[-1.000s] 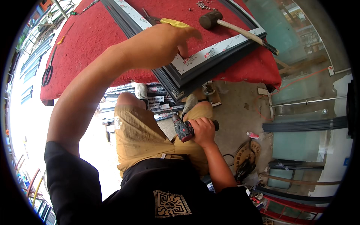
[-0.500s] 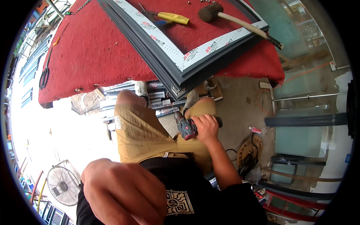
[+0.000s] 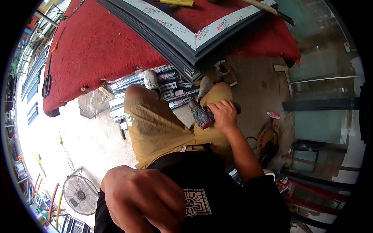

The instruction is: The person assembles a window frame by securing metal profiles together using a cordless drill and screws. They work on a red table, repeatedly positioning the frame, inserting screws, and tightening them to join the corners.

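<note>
Right hand wrapped round a drill, before a red table

Fingers closed over it, that hand has the drill low in front of the body, above the tan shorts, its nose pointing toward the table. I cannot tell whether it rests on the leg. Close to the chest, the left hand shows its knuckles in front of the black shirt, fingers bent; its palm is hidden, so whether it holds anything I cannot say.

Ahead, a dark, white-topped frame lies on the table, one corner jutting past the near edge, apart from both hands. A wooden handle crosses its right side, and a yellow tool lies within it. Scissors lie at the table's left edge. Below, strips lie near the shoes; a round fan stands to the left.
</note>
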A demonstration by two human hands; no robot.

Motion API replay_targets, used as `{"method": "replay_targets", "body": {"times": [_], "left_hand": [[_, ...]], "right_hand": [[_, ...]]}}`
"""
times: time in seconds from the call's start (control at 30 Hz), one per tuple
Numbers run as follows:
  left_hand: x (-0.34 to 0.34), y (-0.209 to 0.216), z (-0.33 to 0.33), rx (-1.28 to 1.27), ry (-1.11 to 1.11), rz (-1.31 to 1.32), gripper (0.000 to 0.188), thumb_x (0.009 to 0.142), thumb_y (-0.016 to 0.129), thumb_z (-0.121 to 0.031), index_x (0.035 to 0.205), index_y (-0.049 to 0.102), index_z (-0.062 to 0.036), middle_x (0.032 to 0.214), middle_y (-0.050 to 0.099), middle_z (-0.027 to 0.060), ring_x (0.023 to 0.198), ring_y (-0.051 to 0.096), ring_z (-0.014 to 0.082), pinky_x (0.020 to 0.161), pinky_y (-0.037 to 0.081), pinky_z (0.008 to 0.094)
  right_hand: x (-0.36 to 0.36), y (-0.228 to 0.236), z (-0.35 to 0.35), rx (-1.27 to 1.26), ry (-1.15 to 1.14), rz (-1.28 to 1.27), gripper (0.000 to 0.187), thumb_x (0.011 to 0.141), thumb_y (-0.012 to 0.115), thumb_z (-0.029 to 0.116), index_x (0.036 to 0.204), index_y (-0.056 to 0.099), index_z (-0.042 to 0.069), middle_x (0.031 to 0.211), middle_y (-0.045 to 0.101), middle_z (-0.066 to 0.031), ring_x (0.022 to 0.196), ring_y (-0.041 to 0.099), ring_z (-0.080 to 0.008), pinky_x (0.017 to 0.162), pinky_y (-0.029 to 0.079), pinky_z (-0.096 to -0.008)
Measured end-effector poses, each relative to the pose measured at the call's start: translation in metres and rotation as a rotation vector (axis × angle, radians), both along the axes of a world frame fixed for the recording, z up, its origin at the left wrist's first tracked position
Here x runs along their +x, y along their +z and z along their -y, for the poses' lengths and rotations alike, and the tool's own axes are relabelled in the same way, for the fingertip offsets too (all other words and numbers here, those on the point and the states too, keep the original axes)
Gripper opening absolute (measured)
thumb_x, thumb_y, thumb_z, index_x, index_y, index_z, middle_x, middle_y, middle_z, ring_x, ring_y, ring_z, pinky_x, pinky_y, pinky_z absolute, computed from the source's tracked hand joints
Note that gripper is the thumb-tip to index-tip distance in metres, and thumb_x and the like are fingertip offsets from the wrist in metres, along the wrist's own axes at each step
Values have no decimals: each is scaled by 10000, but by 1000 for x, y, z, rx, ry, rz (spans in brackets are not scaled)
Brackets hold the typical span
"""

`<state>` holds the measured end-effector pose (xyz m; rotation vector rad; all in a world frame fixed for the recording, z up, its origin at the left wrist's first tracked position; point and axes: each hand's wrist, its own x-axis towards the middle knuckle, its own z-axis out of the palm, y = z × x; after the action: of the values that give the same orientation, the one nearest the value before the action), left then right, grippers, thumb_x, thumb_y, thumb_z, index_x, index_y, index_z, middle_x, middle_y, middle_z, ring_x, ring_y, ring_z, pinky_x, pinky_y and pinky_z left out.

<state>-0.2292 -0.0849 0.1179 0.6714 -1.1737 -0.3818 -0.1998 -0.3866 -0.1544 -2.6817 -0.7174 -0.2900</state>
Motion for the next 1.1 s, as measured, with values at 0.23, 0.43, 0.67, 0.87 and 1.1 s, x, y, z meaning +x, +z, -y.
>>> {"method": "replay_targets", "body": {"times": [0.23, 0.43, 0.67, 0.87, 1.1], "left_hand": [[-9, -3, 4, -21, 87, -36, 97, 1049, 735, -138, 1137, 763, -169, 944, 769, 24, 689, 673, 156, 546, 460, 279], [-16, -3, 6, -32, 143, -68, 175, 1062, 717, -123, 1166, 765, -255, 908, 751, 16, 686, 675, 148, 536, 463, 277], [-15, -28, 36, -265, 356, -18, 189, 1065, 716, -125, 1197, 765, -251, 904, 755, 45, 667, 679, 157, 527, 470, 280], [21, -23, 55, -198, 412, -42, 202, 1016, 793, -143, 1214, 786, -105, 894, 771, 89, 690, 722, 205, 561, 538, 316], [43, -33, 46, 63, 548, -55, 570, 929, 796, 5, 1468, 612, -27, 882, 798, 120, 636, 708, 223, 562, 547, 321]], "right_hand": [[-3, 1, -1, -17, -2, 7, 317, 754, 761, 89, 1067, 780, 136, 920, 682, -39, 993, 677, -283, 897, 536, -428], [-2, 5, -4, -28, 5, -13, 309, 757, 768, 107, 1063, 779, 142, 916, 679, -36, 989, 675, -283, 898, 533, -424], [0, -1, -3, -34, 5, -13, 295, 770, 760, 115, 1062, 780, 149, 918, 677, -32, 990, 674, -276, 897, 530, -418], [5, 2, 0, -40, 4, -25, 309, 784, 740, 106, 1087, 779, 148, 941, 683, -26, 1002, 670, -269, 914, 526, -414], [13, -2, -1, -60, 47, -44, 273, 835, 712, 127, 1101, 776, 139, 976, 698, -29, 1015, 670, -254, 908, 525, -411]]}}
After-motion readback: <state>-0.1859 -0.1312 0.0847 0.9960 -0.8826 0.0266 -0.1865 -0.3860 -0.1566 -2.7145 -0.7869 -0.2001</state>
